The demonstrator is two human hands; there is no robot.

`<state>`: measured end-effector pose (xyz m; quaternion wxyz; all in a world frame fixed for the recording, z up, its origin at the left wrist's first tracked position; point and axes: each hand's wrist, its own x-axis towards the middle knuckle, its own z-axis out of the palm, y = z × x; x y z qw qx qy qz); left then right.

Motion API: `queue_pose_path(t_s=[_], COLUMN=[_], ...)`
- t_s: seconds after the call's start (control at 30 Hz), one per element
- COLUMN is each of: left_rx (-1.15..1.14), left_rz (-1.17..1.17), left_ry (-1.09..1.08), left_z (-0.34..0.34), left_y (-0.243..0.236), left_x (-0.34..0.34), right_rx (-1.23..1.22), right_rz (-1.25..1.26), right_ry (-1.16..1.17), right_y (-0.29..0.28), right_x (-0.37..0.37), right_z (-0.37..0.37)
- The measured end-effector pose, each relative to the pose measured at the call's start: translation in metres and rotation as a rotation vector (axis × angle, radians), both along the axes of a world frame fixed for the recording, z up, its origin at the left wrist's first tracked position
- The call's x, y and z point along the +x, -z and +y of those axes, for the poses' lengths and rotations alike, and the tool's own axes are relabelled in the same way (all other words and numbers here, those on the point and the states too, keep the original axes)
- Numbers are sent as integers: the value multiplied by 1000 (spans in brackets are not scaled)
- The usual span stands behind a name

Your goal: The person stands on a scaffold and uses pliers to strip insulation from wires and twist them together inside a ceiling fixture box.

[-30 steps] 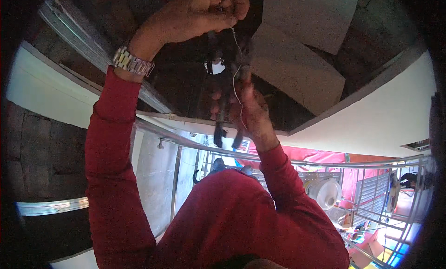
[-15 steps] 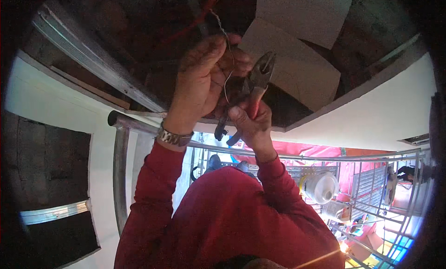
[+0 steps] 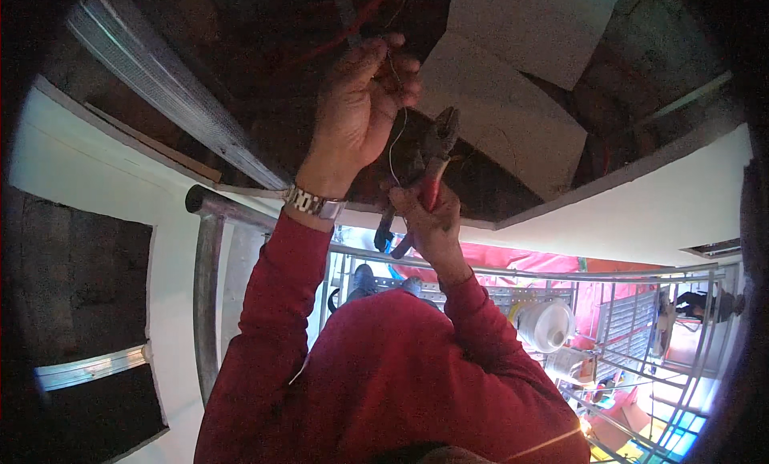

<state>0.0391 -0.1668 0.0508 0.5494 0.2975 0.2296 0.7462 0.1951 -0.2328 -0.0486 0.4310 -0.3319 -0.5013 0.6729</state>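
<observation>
My left hand (image 3: 364, 99) is raised into the dark ceiling opening, thumb and fingers pinched on a thin wire (image 3: 392, 150). Below the pinch, the wire curves down to my right hand (image 3: 432, 227). That hand is wrapped round a pair of pliers (image 3: 433, 179) with red on the handle, jaws pointing up. The jaws stand apart from my left fingers, and nothing shows clearly between them. A dark piece (image 3: 384, 230) hangs beside my right hand; its kind is unclear. A short pale sliver (image 3: 299, 371) shows by my left sleeve.
Pale panel edges (image 3: 609, 193) border the opening. A ribbed metal channel (image 3: 172, 87) crosses its left side; flat boards (image 3: 513, 103) lie above. A thick pipe (image 3: 210, 296) stands at left. Below are scaffold rails (image 3: 513, 270), a perforated platform (image 3: 529, 297) and a white round container (image 3: 551, 324).
My left hand has moved up along the wire, covering the twisted part that showed above it. The pliers have lowered slightly and turned more upright. The pale sliver by my sleeve now shows.
</observation>
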Motion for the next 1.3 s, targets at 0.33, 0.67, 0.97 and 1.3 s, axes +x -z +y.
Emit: queue_pose_path(t_s=[0.33,0.67,0.97,1.3], left_rx=[-60,-48,-122,-170], left_rz=[456,1085,540,112], left_ry=[-205,-549,-299,-8], left_z=[1,19,17,18], left_y=[30,92,108,102], left_x=[-11,-52,-65,-66], right_rx=[4,337,261,284], right_rz=[-70,313,-184,-278], right_ry=[-41,345,296,254], right_y=[8,-23,-49,-48], right_x=[-3,-19,9,17], right_z=[2,19,30,43])
